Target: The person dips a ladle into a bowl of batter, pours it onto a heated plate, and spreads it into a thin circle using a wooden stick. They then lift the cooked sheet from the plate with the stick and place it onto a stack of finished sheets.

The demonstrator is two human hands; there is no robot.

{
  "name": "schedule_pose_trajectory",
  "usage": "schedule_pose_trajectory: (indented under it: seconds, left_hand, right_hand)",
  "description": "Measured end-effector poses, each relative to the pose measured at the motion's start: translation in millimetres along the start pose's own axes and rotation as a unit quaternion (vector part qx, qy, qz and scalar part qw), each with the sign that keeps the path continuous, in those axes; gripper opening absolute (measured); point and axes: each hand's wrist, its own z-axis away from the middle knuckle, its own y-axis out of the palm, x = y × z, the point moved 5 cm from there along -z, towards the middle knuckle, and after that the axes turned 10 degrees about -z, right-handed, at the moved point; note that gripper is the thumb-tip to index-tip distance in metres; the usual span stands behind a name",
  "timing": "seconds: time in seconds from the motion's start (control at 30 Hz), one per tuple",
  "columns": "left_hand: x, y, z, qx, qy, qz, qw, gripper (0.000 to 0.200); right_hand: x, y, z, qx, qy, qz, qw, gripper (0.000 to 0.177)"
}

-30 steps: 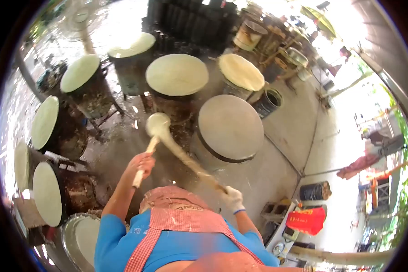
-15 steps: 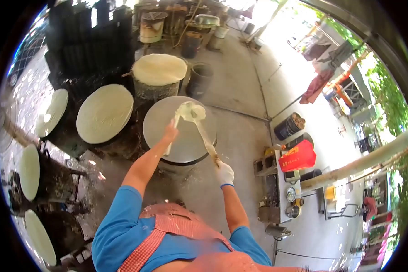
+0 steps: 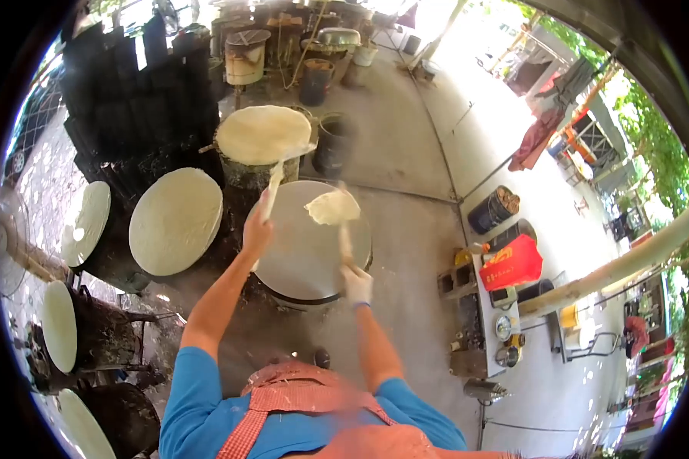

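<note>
My bare left hand (image 3: 258,233) is closed around the handle of a pale wooden spreader (image 3: 274,187). The spreader's head reaches the near edge of a round pale flatbread (image 3: 262,131) on the back griddle. My gloved right hand (image 3: 357,284) grips a wooden paddle (image 3: 346,243). At the paddle's far end is a lump of pale batter (image 3: 334,207), seen against the round grey griddle (image 3: 295,252) in front of me. The griddle's surface around the lump shows bare.
More griddles bearing pale rounds, such as this large flatbread (image 3: 176,222), stand along the left. Dark boards (image 3: 138,99) rise behind them. A dark bucket (image 3: 333,145) stands beyond my griddle. On the right, a narrow table (image 3: 497,336) holds a red bag (image 3: 513,262) and several containers.
My left hand has moved left and forward, its spreader swinging from above the near griddle to the back flatbread. My right hand has shifted left, and its batter lump now sits lower and slightly right.
</note>
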Motion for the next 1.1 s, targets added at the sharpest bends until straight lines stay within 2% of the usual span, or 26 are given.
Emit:
schedule_pose_trajectory:
  seconds: [0.07,0.13,0.17,0.2,0.23,0.27,0.33,0.37,0.4,0.43,0.47,0.5,0.57,0.6,0.67,0.7,0.73,0.8,0.83,0.87,0.9,1.0,1.07,1.1]
  left_hand:
    - [35,-7,33,0.079,-0.060,-0.032,0.995,0.075]
    - [100,-9,80,0.082,-0.078,-0.058,0.992,0.076]
    - [104,-23,112,0.056,-0.048,-0.068,0.995,0.074]
    - [105,-41,136,0.027,-0.008,-0.078,0.997,0.072]
    - [112,-55,159,0.030,-0.034,-0.071,0.996,0.073]
    - [118,-64,175,0.034,-0.066,-0.062,0.995,0.074]
    - [121,-72,190,0.024,-0.049,-0.060,0.997,0.073]
    - [121,-74,199,0.018,-0.044,-0.059,0.997,0.073]
    - [120,-76,200,0.082,-0.175,0.010,0.981,0.073]
    - [117,-77,196,0.111,-0.206,-0.025,0.972,0.073]
    - [119,-82,201,0.141,-0.237,-0.064,0.959,0.073]
    - [130,-84,208,0.126,-0.209,-0.058,0.968,0.074]
    - [134,-88,202,0.117,-0.187,-0.062,0.973,0.075]
    - [135,-88,202,0.115,-0.190,-0.062,0.973,0.076]
    - [132,-86,203,0.113,-0.196,-0.065,0.972,0.077]
    - [130,-84,202,0.096,-0.181,-0.047,0.978,0.077]
    - [129,-83,205,0.078,-0.168,-0.031,0.982,0.076]
    - [133,-79,206,0.069,-0.167,-0.027,0.983,0.077]
    - [138,-80,214,0.079,-0.183,-0.041,0.979,0.077]
    - [139,-79,212,0.076,-0.184,-0.048,0.979,0.077]
    - [141,-79,210,0.072,-0.186,-0.054,0.978,0.077]
    - [132,-77,224,0.049,-0.237,-0.036,0.970,0.076]
    - [123,-78,237,0.037,-0.285,-0.020,0.958,0.076]
    - [120,-82,243,0.031,-0.306,-0.015,0.951,0.076]
  right_hand:
    - [15,45,-15,0.084,-0.029,0.075,0.993,0.025]
    - [70,34,-11,0.039,-0.116,0.302,0.945,0.027]
    - [67,15,-15,0.025,-0.120,0.322,0.939,0.028]
    - [80,-6,-3,0.011,-0.080,0.300,0.950,0.027]
    - [44,-14,-3,-0.011,-0.007,0.096,0.995,0.027]
    - [7,-20,-2,-0.030,0.066,-0.109,0.991,0.028]
    - [13,23,25,-0.007,0.036,0.008,0.999,0.030]
    - [-17,55,14,0.021,0.020,-0.035,0.999,0.033]
    - [23,71,24,0.049,-0.046,0.053,0.996,0.035]
    - [25,72,11,0.076,-0.046,0.178,0.980,0.035]
    - [63,60,21,0.071,-0.074,0.254,0.962,0.033]
    - [66,37,18,0.053,-0.115,0.209,0.970,0.032]
    - [50,1,23,-0.001,-0.001,0.033,0.999,0.027]
    - [30,-7,26,-0.029,0.070,-0.062,0.995,0.025]
    - [5,27,29,0.038,-0.003,-0.030,0.999,0.022]
    - [10,54,42,0.073,0.085,-0.127,0.986,0.022]
    - [16,64,45,0.115,0.147,-0.121,0.975,0.022]
    - [23,46,25,0.165,0.076,-0.095,0.979,0.024]
    - [48,24,27,0.175,0.117,-0.079,0.974,0.025]
    - [78,1,30,0.164,0.112,-0.113,0.973,0.023]
    - [50,-19,3,0.096,0.106,-0.128,0.981,0.023]
    - [16,1,-11,0.123,0.173,-0.130,0.968,0.024]
    - [20,16,5,0.194,0.250,-0.127,0.940,0.024]
    - [35,14,11,0.209,0.216,-0.155,0.941,0.024]
